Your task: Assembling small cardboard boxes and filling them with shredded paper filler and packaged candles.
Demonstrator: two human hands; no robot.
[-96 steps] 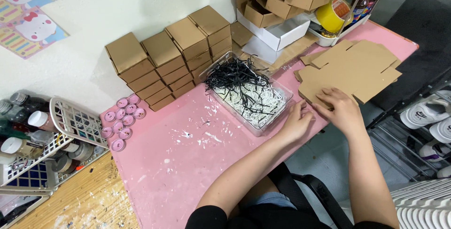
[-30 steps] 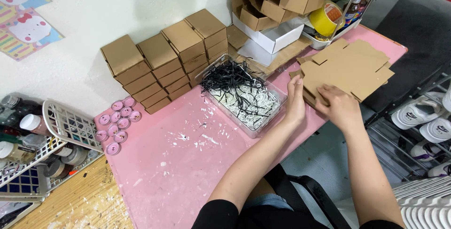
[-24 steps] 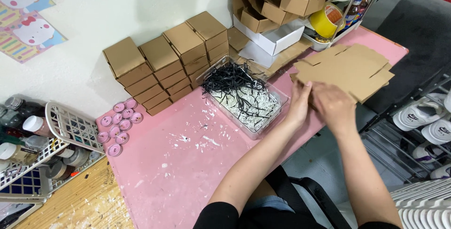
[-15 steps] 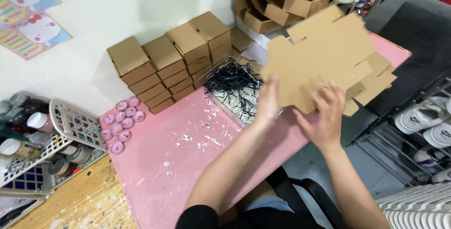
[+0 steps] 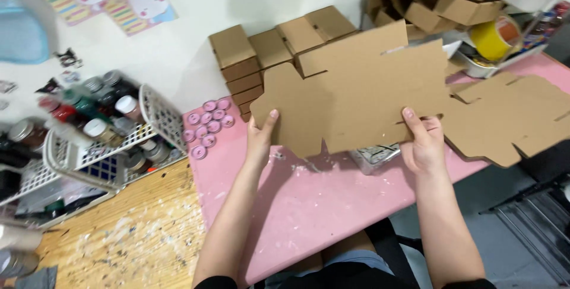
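Cardboard sheet: a flat, die-cut brown cardboard sheet (image 5: pixel 356 93) with notched edges and flaps, held up in the air above the pink table (image 5: pixel 309 206), facing the camera and tilted slightly.
Left hand: the left hand (image 5: pixel 259 137) grips the sheet's lower left edge, thumb lying up across the front, the other fingers hidden behind the cardboard.
Right hand: the right hand (image 5: pixel 423 143) clamps the lower right edge the same way, thumb on the front face, fingers behind.
Under the sheet: a clear plastic tray (image 5: pixel 374 155) stands on the table; only its near corner shows below the cardboard, so its contents cannot be made out.
To the right: a stack of flat cardboard blanks (image 5: pixel 516 117) lies on the table, its left edge just beside the right hand.
Behind the sheet: folded brown boxes (image 5: pixel 261 57) are stacked in rows against the white wall, partly covered by the held sheet.
Back right: a heap of loose brown cartons (image 5: pixel 439 1) and a yellow tape roll (image 5: pixel 497 37) in a white tray.
Left of the table edge: small round pink lids (image 5: pixel 208 126) lie clustered on the pink surface, near the left hand but apart from it.
Far left: white wire baskets (image 5: pixel 107 146) hold paint bottles, standing on a paint-spattered wooden surface (image 5: pixel 130 241).
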